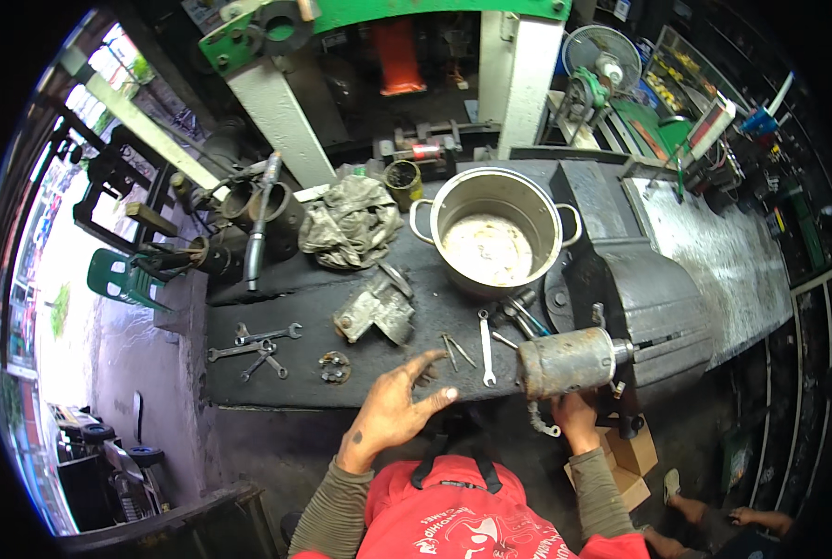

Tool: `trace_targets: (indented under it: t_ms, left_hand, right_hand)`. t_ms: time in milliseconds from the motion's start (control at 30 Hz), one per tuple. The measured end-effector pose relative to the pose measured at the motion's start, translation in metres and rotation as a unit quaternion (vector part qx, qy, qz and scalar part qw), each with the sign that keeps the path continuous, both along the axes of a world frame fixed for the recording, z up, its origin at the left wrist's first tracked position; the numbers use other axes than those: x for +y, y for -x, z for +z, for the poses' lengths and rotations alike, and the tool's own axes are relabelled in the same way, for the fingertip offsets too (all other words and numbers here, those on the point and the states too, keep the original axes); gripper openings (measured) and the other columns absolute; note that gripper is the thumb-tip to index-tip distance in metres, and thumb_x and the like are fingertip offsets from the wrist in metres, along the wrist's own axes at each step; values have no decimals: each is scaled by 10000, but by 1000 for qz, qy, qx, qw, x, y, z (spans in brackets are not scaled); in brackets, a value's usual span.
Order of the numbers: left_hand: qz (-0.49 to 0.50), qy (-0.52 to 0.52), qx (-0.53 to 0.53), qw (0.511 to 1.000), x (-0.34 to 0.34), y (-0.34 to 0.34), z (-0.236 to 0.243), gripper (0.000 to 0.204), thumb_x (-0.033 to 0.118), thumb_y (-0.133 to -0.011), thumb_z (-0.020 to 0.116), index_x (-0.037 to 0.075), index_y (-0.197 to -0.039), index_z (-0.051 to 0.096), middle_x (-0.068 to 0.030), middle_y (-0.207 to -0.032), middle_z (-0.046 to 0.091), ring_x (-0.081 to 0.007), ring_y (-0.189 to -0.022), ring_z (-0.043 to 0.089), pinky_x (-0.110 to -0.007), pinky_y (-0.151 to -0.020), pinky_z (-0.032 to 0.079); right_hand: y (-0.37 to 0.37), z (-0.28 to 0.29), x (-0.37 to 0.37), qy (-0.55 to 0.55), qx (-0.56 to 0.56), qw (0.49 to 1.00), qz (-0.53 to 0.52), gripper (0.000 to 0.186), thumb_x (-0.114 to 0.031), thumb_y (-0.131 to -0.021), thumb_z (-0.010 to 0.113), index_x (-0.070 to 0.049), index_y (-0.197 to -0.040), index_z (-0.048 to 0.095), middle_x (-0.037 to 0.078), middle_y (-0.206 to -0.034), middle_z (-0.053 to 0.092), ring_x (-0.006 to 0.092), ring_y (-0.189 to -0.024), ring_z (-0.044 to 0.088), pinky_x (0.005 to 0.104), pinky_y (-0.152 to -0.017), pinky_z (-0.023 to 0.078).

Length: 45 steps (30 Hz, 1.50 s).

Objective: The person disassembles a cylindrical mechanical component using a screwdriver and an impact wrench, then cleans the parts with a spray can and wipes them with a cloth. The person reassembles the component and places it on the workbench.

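My left hand (395, 407) hovers at the bench's front edge, fingers apart and empty, just below two long bolts (460, 350). My right hand (576, 417) is under a rusty metal cylinder with a shaft (563, 363), touching it, its fingers hidden. A silver wrench (487, 347) lies left of the cylinder, near several other tools (526, 317). A silvery metal housing (374, 307) sits mid-bench; left of it are crossed wrenches (248, 349) and a small round part (334, 368).
A large pot (491, 250), crumpled cloth (346, 224) and rusty can (403, 182) stand behind. Dark cylinders (281, 224) are at the left. An open carton (626, 452) lies below the bench; another person's legs and hand (691, 508) show at lower right.
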State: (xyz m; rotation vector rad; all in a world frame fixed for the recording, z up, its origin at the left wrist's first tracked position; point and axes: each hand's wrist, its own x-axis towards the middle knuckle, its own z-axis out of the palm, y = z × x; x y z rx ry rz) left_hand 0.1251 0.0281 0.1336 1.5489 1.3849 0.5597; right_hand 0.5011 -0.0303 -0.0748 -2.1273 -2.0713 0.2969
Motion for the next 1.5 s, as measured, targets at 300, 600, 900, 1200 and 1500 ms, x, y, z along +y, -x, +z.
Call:
trace_targets:
  t_ms: [300, 600, 900, 1200, 1500]
  left_hand:
    - [-12, -5, 94, 995, -42, 72, -42, 640, 427, -983, 736, 18, -1454, 592, -287, -1306, 695, -435, -1194, 690, -470, -1034, 547]
    - [119, -2, -32, 992, -34, 139, -54, 436, 310, -985, 764, 43, -1326, 710, -167, -1131, 789, -240, -1046, 759, -373, -943, 581]
    - [484, -293, -232, 791, 10, 282, 2, 134, 53, -1013, 699, -24, -1121, 720, -51, -847, 730, -95, -720, 659, -240, -674, 539]
    - [421, -323, -258, 807, 80, 285, 81, 225, 29, -999, 687, -26, -1216, 661, -59, -889, 708, -115, -659, 654, -243, -603, 542]
    - [377, -483, 177, 770, 141, 319, 114, 476, 158, -866, 840, 36, -1299, 683, -163, -1155, 719, -361, -1042, 724, -436, -932, 576]
  right_hand:
    - [1, -23, 50, 3, 58, 997, 59, 334, -244, -866, 762, -21, -1114, 733, 194, -1030, 748, 427, -908, 699, 515, -819, 560]
    - [45, 20, 70, 84, 323, 933, -133, 379, -201, -888, 758, 3, -1201, 699, 141, -968, 747, 343, -845, 707, 462, -790, 563]
    - [85, -3, 45, 17, 430, 873, -229, 548, -86, -880, 777, 105, -1358, 589, 74, -992, 700, 191, -846, 666, 332, -772, 539]
    - [156, 22, 2, 17, 451, 879, -158, 536, -110, -878, 810, 79, -1358, 663, 134, -1145, 755, 188, -1000, 670, 356, -904, 553]
    - [236, 102, -30, 3, 525, 846, -94, 200, -84, -883, 825, 1, -1004, 690, -27, -748, 606, 73, -607, 503, 281, -533, 407]
